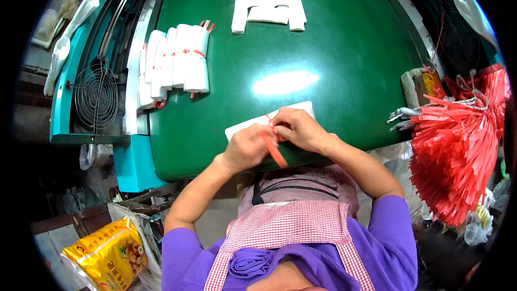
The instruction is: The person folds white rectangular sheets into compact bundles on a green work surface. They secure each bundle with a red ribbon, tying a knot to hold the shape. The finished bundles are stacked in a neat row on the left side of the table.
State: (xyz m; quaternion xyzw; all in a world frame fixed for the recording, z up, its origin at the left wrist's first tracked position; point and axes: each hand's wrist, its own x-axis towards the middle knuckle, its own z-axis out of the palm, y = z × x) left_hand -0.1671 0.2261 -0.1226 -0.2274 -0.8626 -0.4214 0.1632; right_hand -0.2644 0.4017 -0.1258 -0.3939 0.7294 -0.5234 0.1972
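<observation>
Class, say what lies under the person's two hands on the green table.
Under the left hand and right hand lies a folded white bag bundle, with a red strip crossing it. The hands cover its middle; the green table lies beneath.

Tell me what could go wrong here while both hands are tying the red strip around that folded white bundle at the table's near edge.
1. The white bundle lies close to the green table edge; a tug on the red strip might drag it off.
2. The left hand and right hand crowd together over the strip, hiding the tie, so a loose wrap may go unnoticed.
3. The right elbow sits near the hanging red strips and could snag them.
</observation>
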